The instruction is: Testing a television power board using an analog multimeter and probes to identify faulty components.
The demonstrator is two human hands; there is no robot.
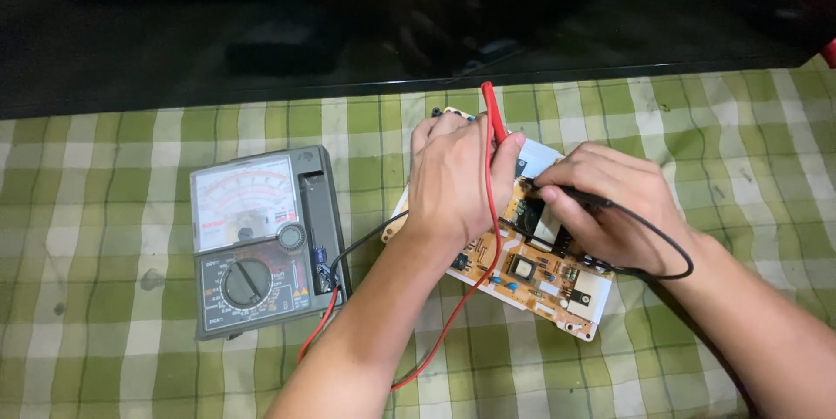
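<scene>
At centre frame lies one flat circuit board [531,275], orange-tan with white patches and small blocky parts, on a green-and-white checked woven cloth [104,358]. The left hand [453,179] pinches one slim red plastic probe [494,118]; the right hand [610,210] grips one black probe [579,199] against the board. Left of centre sits one grey boxy analog multimeter [261,240] with round dial, trailing two thin wires.

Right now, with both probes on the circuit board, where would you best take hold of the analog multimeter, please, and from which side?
Grip the multimeter by its long left edge and bare top edge, coming from the left. It lies flat on the checked cloth, and its red lead and black lead leave the lower right corner, so that side is crowded; the left hand sits just beyond.
</scene>
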